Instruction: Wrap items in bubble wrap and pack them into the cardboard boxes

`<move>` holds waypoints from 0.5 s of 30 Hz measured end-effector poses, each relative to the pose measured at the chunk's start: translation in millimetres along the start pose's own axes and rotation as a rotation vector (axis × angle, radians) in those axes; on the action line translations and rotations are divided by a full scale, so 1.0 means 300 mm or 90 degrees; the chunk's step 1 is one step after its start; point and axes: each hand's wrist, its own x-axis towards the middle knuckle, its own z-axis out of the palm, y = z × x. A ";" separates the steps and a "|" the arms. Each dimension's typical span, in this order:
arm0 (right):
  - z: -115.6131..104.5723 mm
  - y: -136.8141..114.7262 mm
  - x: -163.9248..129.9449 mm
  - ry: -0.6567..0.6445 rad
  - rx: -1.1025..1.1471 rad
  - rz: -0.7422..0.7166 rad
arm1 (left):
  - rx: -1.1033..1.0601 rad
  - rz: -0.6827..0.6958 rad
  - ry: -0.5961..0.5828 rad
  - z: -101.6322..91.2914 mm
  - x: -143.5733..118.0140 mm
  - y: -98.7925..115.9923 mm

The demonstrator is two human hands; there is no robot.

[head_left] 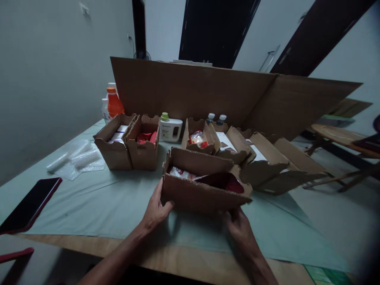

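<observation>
A brown cardboard box (pixel 198 192) with an uncovered top is held between my two hands near the middle of the table. Inside it are a white and red packet (pixel 181 173) and a dark red item (pixel 228 182) whose kind I cannot make out. My left hand (pixel 156 206) grips the box's left end, thumb on the near wall. At the lower right corner, my right hand (pixel 239 227) is closed on the box from below; its fingertips are partly hidden and blurred.
Cardboard boxes with goods (pixel 114 154) stand behind at left, and more (pixel 261 168) at right. Between them is a white jug with a green cap (pixel 170 130). A tall cardboard panel (pixel 190 89) closes the back. Plastic wrap (pixel 80 158) and a phone (pixel 31 204) lie left.
</observation>
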 end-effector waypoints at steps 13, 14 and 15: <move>0.085 0.166 0.060 0.190 -0.133 0.078 | -0.040 -0.152 0.042 0.030 -0.009 -0.057; 0.080 0.171 0.064 0.200 -0.160 0.085 | -0.042 -0.156 0.039 0.035 -0.015 -0.046; 0.074 0.175 0.071 0.204 -0.191 0.092 | -0.040 -0.158 0.031 0.039 -0.018 -0.035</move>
